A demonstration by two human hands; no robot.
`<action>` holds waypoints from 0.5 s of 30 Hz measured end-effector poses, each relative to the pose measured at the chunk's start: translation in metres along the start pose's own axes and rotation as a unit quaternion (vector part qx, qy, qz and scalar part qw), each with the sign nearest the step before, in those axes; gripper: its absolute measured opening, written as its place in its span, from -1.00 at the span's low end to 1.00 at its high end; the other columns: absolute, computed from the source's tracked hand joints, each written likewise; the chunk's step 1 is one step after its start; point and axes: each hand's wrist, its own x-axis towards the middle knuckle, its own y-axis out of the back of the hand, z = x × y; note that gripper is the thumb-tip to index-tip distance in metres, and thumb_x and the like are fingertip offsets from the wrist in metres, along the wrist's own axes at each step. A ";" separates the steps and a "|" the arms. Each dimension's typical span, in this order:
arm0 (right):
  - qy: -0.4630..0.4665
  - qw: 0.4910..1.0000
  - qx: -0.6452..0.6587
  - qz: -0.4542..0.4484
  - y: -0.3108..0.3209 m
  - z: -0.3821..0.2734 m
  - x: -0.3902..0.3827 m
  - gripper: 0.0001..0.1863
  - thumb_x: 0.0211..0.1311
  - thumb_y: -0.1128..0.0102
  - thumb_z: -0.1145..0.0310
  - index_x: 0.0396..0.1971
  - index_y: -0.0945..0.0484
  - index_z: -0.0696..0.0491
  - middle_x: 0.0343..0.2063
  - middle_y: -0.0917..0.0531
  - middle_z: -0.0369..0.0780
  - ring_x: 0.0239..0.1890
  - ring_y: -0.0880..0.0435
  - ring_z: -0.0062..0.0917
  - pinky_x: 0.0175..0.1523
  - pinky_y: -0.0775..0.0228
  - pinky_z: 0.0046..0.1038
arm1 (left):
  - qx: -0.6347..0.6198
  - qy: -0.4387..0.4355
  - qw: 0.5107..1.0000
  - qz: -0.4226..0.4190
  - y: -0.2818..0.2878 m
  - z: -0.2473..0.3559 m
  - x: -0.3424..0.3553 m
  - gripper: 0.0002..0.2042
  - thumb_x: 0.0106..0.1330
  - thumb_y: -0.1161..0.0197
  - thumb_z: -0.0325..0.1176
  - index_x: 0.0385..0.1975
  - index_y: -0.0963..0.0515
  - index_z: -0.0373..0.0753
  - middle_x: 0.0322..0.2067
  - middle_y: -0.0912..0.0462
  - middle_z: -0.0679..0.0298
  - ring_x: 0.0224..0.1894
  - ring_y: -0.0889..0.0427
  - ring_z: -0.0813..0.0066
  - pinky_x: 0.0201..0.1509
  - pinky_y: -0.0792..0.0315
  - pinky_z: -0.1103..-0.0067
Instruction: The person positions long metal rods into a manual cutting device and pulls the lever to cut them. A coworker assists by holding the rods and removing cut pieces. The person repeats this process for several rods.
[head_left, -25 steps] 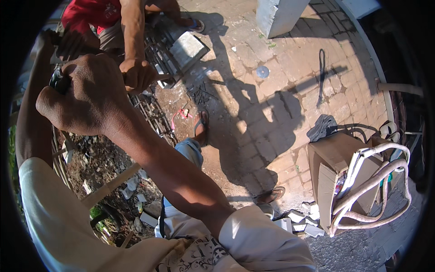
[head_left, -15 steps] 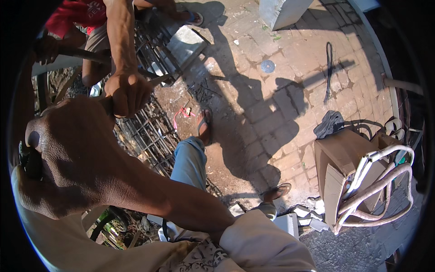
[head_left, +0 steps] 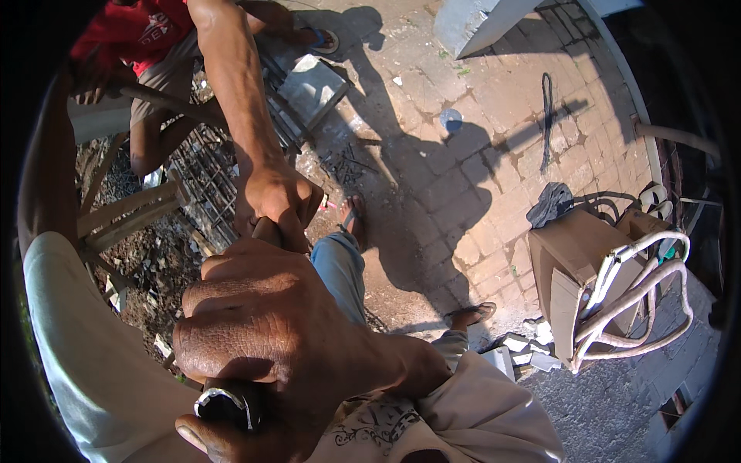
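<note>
My right hand (head_left: 255, 324) fills the lower middle, closed round a dark bar (head_left: 266, 231) whose end shows a shiny curved metal edge below my knuckles. Just above it, a co-worker's hand (head_left: 274, 201) grips the same bar, the arm reaching down from the top. My left forearm (head_left: 48, 181) runs up the left rim; its hand is too dark there to tell apart from the co-worker's other hand near a second dark bar (head_left: 166, 104).
A person in red (head_left: 131, 31) is at upper left, over rebar cages (head_left: 204, 193) and rubble. Paving (head_left: 494, 131) holds a concrete block (head_left: 312, 85), grey pillar (head_left: 475, 23) and black cord loop (head_left: 546, 123). A cardboard box (head_left: 563, 255) with pale hoses stands right, beside broken white pieces (head_left: 525, 351).
My right hand has swung down and rightward, toward my body, with the bar. The co-worker's hand has followed downward and to the right, still on it.
</note>
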 end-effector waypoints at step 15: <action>0.005 0.990 -0.023 -0.136 0.006 0.009 0.005 -0.74 -0.13 -0.20 0.18 -0.71 -0.47 0.06 -0.71 -0.43 -0.29 -0.67 -0.42 -0.49 -0.50 -0.22 -0.42 | -0.054 0.003 0.998 -0.020 -0.001 -0.021 0.056 -0.72 0.22 -0.11 -0.24 -0.65 -0.51 -0.29 -0.75 -0.44 0.29 -0.69 -0.42 0.51 -0.58 -0.34 0.57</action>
